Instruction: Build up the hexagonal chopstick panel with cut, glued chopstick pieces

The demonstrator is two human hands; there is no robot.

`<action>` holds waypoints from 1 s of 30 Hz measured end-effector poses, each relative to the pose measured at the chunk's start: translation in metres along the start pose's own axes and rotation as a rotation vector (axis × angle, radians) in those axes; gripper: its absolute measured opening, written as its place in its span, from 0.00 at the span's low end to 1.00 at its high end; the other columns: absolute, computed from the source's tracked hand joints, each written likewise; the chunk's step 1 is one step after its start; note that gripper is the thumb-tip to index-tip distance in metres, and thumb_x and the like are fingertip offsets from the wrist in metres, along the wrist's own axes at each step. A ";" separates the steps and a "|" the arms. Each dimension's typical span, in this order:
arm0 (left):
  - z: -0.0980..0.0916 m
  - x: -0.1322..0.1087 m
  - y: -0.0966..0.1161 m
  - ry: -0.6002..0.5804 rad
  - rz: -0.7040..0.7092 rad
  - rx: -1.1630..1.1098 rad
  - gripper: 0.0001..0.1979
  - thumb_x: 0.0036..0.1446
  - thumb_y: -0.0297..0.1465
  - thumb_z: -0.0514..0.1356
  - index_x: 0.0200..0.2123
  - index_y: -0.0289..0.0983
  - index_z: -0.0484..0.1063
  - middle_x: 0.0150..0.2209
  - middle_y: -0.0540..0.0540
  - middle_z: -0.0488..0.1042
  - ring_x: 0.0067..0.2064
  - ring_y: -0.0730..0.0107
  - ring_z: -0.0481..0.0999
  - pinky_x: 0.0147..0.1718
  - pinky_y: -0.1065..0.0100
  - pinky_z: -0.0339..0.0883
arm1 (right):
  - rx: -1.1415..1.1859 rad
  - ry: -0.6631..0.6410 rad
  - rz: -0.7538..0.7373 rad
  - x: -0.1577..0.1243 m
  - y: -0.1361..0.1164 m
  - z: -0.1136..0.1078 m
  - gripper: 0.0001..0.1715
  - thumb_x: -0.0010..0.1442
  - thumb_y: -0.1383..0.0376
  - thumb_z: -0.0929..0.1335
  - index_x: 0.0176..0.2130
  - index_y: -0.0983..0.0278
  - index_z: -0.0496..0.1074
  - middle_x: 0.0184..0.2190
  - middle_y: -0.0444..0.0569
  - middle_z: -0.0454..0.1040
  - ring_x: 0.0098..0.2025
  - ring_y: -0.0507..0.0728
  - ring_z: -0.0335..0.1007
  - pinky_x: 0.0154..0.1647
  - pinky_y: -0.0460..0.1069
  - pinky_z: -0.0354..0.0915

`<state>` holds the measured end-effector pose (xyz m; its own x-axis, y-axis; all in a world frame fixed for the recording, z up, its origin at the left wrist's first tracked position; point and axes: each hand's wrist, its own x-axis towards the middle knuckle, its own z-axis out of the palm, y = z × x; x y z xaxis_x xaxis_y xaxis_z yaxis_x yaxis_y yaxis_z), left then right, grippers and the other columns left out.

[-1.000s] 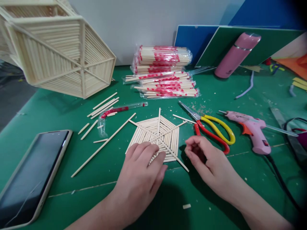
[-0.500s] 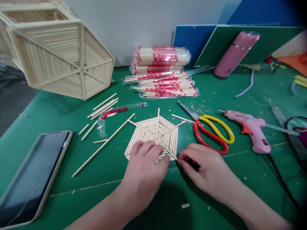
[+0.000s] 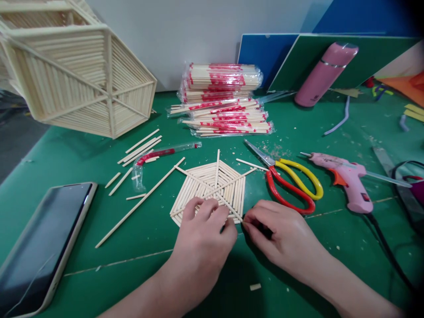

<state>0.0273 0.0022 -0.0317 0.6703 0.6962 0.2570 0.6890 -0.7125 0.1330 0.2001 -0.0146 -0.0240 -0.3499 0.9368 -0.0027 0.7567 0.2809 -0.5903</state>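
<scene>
On the green table lies a hexagonal panel (image 3: 194, 187) of thin wooden sticks in nested rings, with longer sticks crossing over its middle. My left hand (image 3: 207, 234) rests on the panel's near part, fingers bent and a little apart, pressing down and hiding some of it. A diagonal wooden stick (image 3: 231, 206) runs over the panel to its near right corner. Thumb and forefinger of my right hand (image 3: 278, 234) pinch the stick's lower end there. Scissors (image 3: 272, 170) with red and yellow handles lie just beyond my right hand.
A larger stick-built structure (image 3: 109, 95) stands at the back left. Wrapped chopstick bundles (image 3: 225, 99) lie at the back. A phone (image 3: 43, 247), loose sticks (image 3: 145, 194), a pink glue gun (image 3: 347, 181) with a cord and a pink bottle (image 3: 326, 75) surround the panel.
My left hand has shifted slightly right and down over the panel, its thumb drawing closer to the right hand. My right hand keeps its pinch at the corner. The view has moved slightly.
</scene>
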 end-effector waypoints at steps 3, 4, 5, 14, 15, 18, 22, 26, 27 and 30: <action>0.001 0.001 0.001 -0.012 -0.009 -0.005 0.06 0.50 0.25 0.54 0.28 0.37 0.71 0.30 0.45 0.71 0.37 0.61 0.67 0.38 0.54 0.59 | 0.010 -0.011 0.003 -0.001 -0.001 -0.001 0.09 0.57 0.68 0.60 0.28 0.63 0.67 0.26 0.45 0.66 0.28 0.51 0.60 0.28 0.46 0.55; 0.001 0.001 0.001 -0.011 -0.011 -0.017 0.06 0.51 0.25 0.54 0.28 0.37 0.71 0.30 0.45 0.71 0.37 0.61 0.67 0.38 0.53 0.58 | 0.013 -0.016 0.008 -0.001 -0.001 -0.001 0.09 0.57 0.68 0.60 0.28 0.63 0.67 0.26 0.45 0.66 0.28 0.51 0.60 0.28 0.46 0.55; 0.000 0.001 0.000 -0.014 -0.016 -0.035 0.06 0.51 0.25 0.54 0.29 0.37 0.71 0.30 0.46 0.71 0.37 0.61 0.67 0.39 0.53 0.58 | 0.014 -0.016 0.016 -0.001 -0.002 -0.001 0.09 0.57 0.68 0.60 0.28 0.63 0.67 0.26 0.45 0.66 0.28 0.51 0.60 0.28 0.46 0.55; -0.012 -0.017 -0.015 0.116 -0.150 -0.211 0.10 0.54 0.24 0.52 0.40 0.35 0.69 0.36 0.44 0.70 0.40 0.64 0.66 0.41 0.58 0.59 | 0.002 0.037 0.067 0.002 -0.004 0.005 0.05 0.55 0.65 0.63 0.29 0.62 0.66 0.26 0.44 0.66 0.28 0.52 0.60 0.28 0.46 0.55; -0.013 -0.021 -0.016 0.082 -0.167 -0.198 0.11 0.54 0.25 0.52 0.41 0.36 0.69 0.36 0.44 0.69 0.39 0.64 0.66 0.40 0.58 0.59 | -0.008 0.042 0.069 0.002 -0.004 0.005 0.05 0.55 0.65 0.63 0.29 0.62 0.67 0.26 0.44 0.66 0.27 0.51 0.60 0.28 0.46 0.55; -0.011 -0.030 -0.015 -0.007 -0.165 -0.167 0.12 0.56 0.25 0.51 0.42 0.38 0.68 0.36 0.45 0.68 0.39 0.63 0.65 0.39 0.58 0.59 | -0.027 0.057 0.064 0.002 -0.004 0.007 0.06 0.55 0.65 0.63 0.28 0.62 0.67 0.25 0.43 0.66 0.27 0.51 0.60 0.27 0.46 0.55; -0.007 -0.034 -0.014 -0.001 -0.122 -0.121 0.12 0.55 0.25 0.49 0.40 0.38 0.69 0.35 0.44 0.68 0.39 0.62 0.63 0.39 0.56 0.58 | -0.041 0.061 0.066 0.002 -0.005 0.007 0.06 0.55 0.65 0.64 0.28 0.62 0.68 0.25 0.43 0.66 0.26 0.51 0.60 0.26 0.45 0.55; -0.004 -0.032 -0.013 0.024 -0.114 -0.110 0.12 0.54 0.25 0.49 0.38 0.37 0.69 0.34 0.44 0.68 0.38 0.62 0.63 0.38 0.56 0.58 | -0.049 0.059 0.059 0.001 -0.006 0.007 0.08 0.56 0.65 0.63 0.28 0.62 0.69 0.24 0.44 0.67 0.27 0.51 0.61 0.26 0.46 0.56; -0.004 -0.032 -0.013 0.022 -0.116 -0.108 0.12 0.54 0.24 0.49 0.38 0.37 0.69 0.34 0.44 0.68 0.38 0.62 0.63 0.39 0.56 0.58 | -0.053 0.061 0.051 0.001 -0.006 0.007 0.08 0.56 0.65 0.62 0.28 0.62 0.69 0.25 0.44 0.67 0.27 0.52 0.61 0.27 0.46 0.56; -0.003 -0.032 -0.012 0.036 -0.117 -0.112 0.12 0.54 0.25 0.48 0.38 0.37 0.69 0.33 0.45 0.68 0.37 0.62 0.63 0.39 0.56 0.57 | -0.074 0.089 0.012 0.000 -0.005 0.008 0.10 0.57 0.65 0.61 0.28 0.63 0.70 0.24 0.46 0.67 0.27 0.52 0.61 0.28 0.46 0.57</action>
<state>-0.0037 -0.0117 -0.0385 0.5761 0.7725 0.2671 0.7252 -0.6338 0.2691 0.1913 -0.0180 -0.0276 -0.2929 0.9540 0.0643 0.8006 0.2815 -0.5290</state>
